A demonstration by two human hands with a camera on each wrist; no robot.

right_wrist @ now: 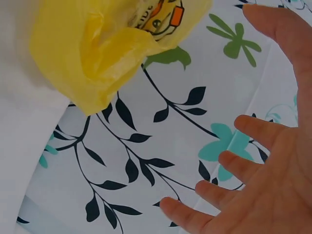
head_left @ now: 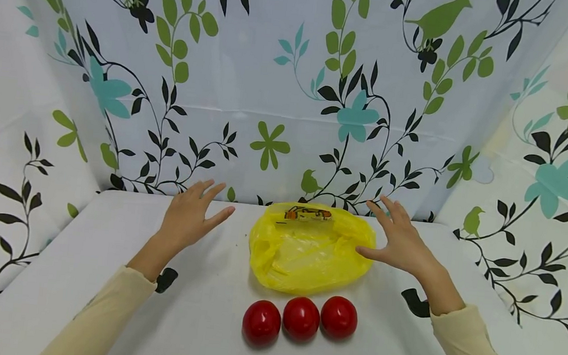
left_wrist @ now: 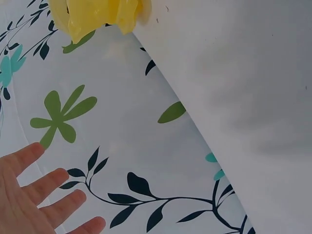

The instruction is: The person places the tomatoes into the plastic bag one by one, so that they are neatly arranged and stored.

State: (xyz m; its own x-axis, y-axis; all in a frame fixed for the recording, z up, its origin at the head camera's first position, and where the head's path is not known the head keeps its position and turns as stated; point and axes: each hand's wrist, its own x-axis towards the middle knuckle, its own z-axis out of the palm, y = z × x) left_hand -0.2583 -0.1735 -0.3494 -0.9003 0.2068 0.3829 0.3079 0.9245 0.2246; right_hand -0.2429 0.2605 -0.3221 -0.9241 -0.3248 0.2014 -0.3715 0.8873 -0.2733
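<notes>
A yellow plastic bag [head_left: 310,253] with a printed picture lies on the white table, its mouth spread wide. In front of it three shiny red balls [head_left: 301,319] sit in a row. To the left of the bag my left hand [head_left: 190,214] is held with fingers spread, holding nothing. My right hand [head_left: 400,241] is at the bag's right side, fingers spread too, its thumb overlapping the bag's edge in the head view. The right wrist view shows the yellow bag [right_wrist: 92,53] apart from the spread fingers [right_wrist: 273,129].
The white table [head_left: 210,329] ends at the back against a patterned curtain [head_left: 251,84] with leaves, flowers and birds. Similar cloth hangs along both sides. Black straps [head_left: 416,303] show at the wrists.
</notes>
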